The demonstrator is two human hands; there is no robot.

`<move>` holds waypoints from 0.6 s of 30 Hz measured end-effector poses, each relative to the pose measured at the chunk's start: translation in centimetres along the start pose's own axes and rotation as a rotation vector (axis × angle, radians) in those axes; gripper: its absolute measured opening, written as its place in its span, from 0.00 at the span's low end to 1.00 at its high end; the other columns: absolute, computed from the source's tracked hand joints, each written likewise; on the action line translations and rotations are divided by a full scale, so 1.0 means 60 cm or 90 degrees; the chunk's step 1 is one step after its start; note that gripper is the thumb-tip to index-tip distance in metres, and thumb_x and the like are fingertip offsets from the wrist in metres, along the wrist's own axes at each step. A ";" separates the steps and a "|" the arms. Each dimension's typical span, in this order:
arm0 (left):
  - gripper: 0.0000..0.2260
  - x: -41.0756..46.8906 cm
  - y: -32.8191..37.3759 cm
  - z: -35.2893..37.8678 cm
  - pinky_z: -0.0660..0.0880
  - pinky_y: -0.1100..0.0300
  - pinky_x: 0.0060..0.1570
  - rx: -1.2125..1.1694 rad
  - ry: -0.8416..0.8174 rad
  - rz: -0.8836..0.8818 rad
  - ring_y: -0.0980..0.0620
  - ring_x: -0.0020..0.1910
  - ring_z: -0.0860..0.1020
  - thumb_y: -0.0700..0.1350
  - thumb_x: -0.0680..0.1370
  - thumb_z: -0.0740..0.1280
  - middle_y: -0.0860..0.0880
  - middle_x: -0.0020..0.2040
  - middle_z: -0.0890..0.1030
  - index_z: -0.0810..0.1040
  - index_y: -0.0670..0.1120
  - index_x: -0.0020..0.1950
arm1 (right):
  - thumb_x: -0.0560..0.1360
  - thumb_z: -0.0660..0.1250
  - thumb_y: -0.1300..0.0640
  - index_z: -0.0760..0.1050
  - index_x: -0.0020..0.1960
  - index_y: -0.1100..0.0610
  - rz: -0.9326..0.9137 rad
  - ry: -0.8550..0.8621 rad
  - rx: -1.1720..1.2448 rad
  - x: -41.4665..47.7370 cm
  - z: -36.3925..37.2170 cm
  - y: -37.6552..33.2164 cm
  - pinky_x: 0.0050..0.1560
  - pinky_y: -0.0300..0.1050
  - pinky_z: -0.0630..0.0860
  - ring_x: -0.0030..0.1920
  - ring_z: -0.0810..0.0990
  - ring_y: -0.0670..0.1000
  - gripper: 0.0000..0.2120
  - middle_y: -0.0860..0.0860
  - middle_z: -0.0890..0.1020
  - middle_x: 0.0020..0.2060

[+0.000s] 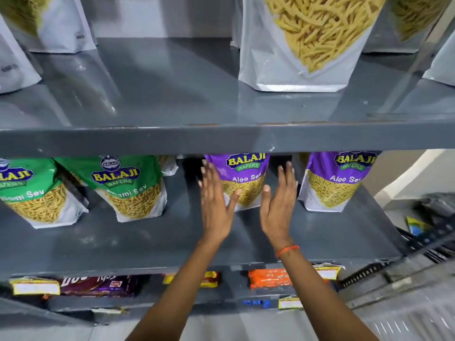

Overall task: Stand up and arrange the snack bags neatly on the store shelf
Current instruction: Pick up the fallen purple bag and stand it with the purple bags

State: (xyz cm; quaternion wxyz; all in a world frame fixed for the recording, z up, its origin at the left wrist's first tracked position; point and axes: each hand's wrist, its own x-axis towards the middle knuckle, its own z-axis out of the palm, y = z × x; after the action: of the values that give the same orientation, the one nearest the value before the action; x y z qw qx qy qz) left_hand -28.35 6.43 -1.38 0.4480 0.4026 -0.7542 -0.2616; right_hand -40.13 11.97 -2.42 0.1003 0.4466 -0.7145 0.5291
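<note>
A purple Aloo Sev bag (246, 175) stands upright on the middle grey shelf (123, 239). My left hand (215, 205) and my right hand (279, 205) flank it with flat, spread fingers, palms facing each other; neither grips it. A second purple bag (337, 180) stands upright to the right. Two green sev bags (128, 185) (32, 193) stand further left, leaning a little. On the upper shelf a white sev pouch (305, 45) stands upright.
More white pouches (59, 23) stand at the upper shelf's left and right ends. The lower shelf holds flat packets, an orange one (268, 279) and a dark purple one (98, 285), behind yellow price tags. A dark crate with items (433, 225) sits at right.
</note>
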 end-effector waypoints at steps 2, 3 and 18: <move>0.32 -0.023 0.037 0.035 0.37 0.68 0.73 0.009 -0.018 0.081 0.65 0.73 0.37 0.59 0.77 0.50 0.50 0.75 0.43 0.38 0.47 0.73 | 0.79 0.52 0.54 0.56 0.73 0.59 -0.073 0.008 -0.049 0.006 -0.019 0.017 0.77 0.50 0.47 0.76 0.50 0.49 0.24 0.57 0.60 0.74; 0.31 -0.031 0.054 0.056 0.38 0.68 0.73 -0.018 -0.044 0.096 0.66 0.73 0.38 0.58 0.78 0.49 0.50 0.75 0.44 0.38 0.47 0.73 | 0.79 0.53 0.55 0.56 0.73 0.58 -0.090 0.010 -0.063 0.010 -0.030 0.032 0.77 0.51 0.47 0.76 0.49 0.47 0.23 0.57 0.61 0.73; 0.37 0.013 0.096 0.318 0.72 0.60 0.61 -0.218 -0.414 -0.232 0.49 0.65 0.70 0.35 0.66 0.75 0.38 0.72 0.67 0.60 0.39 0.70 | 0.69 0.73 0.61 0.48 0.75 0.57 0.300 -0.298 0.266 0.102 -0.239 0.314 0.68 0.32 0.64 0.69 0.62 0.39 0.45 0.50 0.60 0.74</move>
State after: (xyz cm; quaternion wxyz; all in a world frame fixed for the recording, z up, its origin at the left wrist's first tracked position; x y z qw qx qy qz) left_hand -47.61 9.53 -5.45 0.1929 0.3458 -0.7184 -0.5720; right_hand -62.42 21.63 -5.17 -0.2829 0.3901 -0.6776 0.5556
